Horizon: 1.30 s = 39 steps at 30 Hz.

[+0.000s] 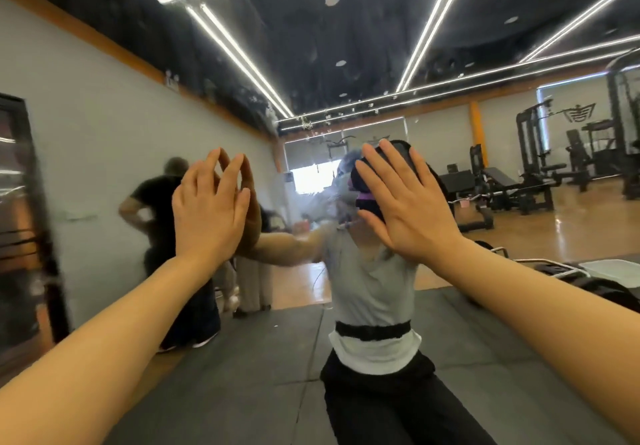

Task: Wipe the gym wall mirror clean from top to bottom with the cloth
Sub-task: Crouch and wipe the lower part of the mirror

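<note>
Head cam: left hand (207, 209) flat, fingertips on the big smudgy glass wall mirror (332, 74); right hand (405, 202) spread, pressing a dark soft cloth (367, 181). Limp thing, palm it.

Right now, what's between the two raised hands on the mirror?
In the head view, mirror glass with a smeary patch lies between left hand and right hand.

Spotted wall mirror (311, 64); dark cloth (370, 181) flat against it
</note>
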{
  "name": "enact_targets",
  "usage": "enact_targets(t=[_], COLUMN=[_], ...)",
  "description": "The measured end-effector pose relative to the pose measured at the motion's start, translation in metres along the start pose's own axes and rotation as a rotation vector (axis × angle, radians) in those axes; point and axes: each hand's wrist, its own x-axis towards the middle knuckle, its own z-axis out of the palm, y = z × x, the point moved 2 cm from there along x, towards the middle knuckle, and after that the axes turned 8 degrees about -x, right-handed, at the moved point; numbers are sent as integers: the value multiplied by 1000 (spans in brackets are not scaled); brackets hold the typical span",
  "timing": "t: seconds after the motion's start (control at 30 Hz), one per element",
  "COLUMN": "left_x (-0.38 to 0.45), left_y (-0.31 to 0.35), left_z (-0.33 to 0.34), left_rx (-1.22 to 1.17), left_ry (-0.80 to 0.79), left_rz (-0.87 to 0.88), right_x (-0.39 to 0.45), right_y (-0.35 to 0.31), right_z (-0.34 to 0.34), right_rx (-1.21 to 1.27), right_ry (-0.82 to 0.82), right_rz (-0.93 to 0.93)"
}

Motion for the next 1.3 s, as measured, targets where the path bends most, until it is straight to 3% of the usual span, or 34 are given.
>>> enact_targets(t=[0.4,0.67,0.9,1.3], left_x=[-10,-10,-10,-10], left_y=[-10,-11,-10,-11], left_z=[34,33,32,32], left_rx=[-93,-91,-106,-90], left_ry=[257,274,325,320], left_rz=[76,86,120,124], right_x=[-1,65,140,137], right_y=[-1,-7,-20,-31], right_z=[0,-2,-3,7], right_rx=[-12,-67,37,77], right_ry=[18,94,120,145], right_rz=[-16,31,33,13])
